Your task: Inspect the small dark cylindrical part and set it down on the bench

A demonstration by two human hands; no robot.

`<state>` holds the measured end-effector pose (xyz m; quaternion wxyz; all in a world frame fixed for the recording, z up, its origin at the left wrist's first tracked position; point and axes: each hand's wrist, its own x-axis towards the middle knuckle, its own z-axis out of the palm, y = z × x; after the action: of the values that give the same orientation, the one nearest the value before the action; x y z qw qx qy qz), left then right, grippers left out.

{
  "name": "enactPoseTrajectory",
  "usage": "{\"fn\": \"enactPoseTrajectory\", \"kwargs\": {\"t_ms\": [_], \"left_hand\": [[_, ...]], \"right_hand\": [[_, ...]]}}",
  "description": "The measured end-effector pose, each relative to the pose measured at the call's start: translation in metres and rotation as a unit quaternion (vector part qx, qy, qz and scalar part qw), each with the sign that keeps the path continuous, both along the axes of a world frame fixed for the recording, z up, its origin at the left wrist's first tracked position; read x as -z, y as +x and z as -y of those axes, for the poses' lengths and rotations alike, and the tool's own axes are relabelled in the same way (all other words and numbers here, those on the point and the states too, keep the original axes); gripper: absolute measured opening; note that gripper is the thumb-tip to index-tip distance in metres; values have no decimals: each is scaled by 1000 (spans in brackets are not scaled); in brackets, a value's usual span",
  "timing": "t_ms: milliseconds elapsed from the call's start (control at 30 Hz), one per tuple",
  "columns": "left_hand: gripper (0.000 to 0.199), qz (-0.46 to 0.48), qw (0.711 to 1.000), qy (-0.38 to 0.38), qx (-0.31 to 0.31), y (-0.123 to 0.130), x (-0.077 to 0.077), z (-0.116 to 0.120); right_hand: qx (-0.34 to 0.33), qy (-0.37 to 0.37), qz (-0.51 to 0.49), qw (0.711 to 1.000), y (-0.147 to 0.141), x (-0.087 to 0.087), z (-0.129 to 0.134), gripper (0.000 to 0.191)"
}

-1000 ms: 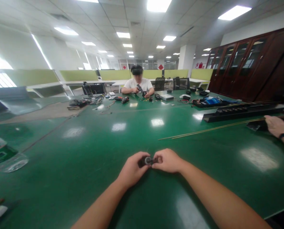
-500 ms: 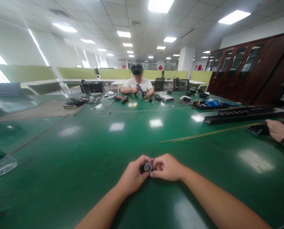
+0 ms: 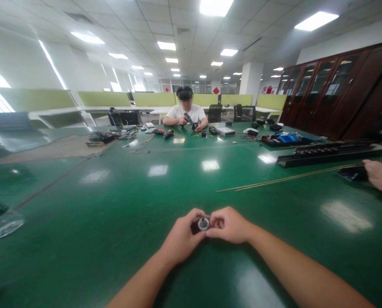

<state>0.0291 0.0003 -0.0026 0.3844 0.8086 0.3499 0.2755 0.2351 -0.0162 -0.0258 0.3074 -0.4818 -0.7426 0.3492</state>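
Note:
Between my two hands, just above the green tabletop [image 3: 120, 222], is a small round metal part [image 3: 203, 223] with a pale ring and a dark raised centre. My left hand [image 3: 183, 235] curls round it from the left, thumb below and fingers above, with a dark piece beside the ring in its grip. From the right, my right hand [image 3: 229, 225] pinches at the part's edge with bent fingers. The part's underside and the exact fingertip contacts are hidden by my hands.
Thin brass-coloured rods [image 3: 274, 180] reach in from the right, near another person's hand [image 3: 379, 173]. Behind them lies a long black rail [image 3: 325, 157]. A clear plastic container [image 3: 1, 224] stands at the left edge. Across the table, a person [image 3: 199, 114] holds a power tool [image 3: 187, 118].
My hands and the round part have shifted slightly right in view. The part now faces me more squarely, its pale ring and dark centre clearer.

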Motion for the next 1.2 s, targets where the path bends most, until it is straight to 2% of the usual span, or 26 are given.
{"fn": "enactPoseTrajectory", "kwargs": {"t_ms": [200,567,1200], "left_hand": [[20,2,1000,-6,5,0,-1,0],[17,-12,999,36,-9,0,-4,-2],[21,-6,999,29,-19,1,-2,0]], "right_hand": [[-3,10,19,1000,1,1,-1,32],[20,32,71,997,-2,-7,-2,33],[4,13,24,1000,0,0,1,36]]}}
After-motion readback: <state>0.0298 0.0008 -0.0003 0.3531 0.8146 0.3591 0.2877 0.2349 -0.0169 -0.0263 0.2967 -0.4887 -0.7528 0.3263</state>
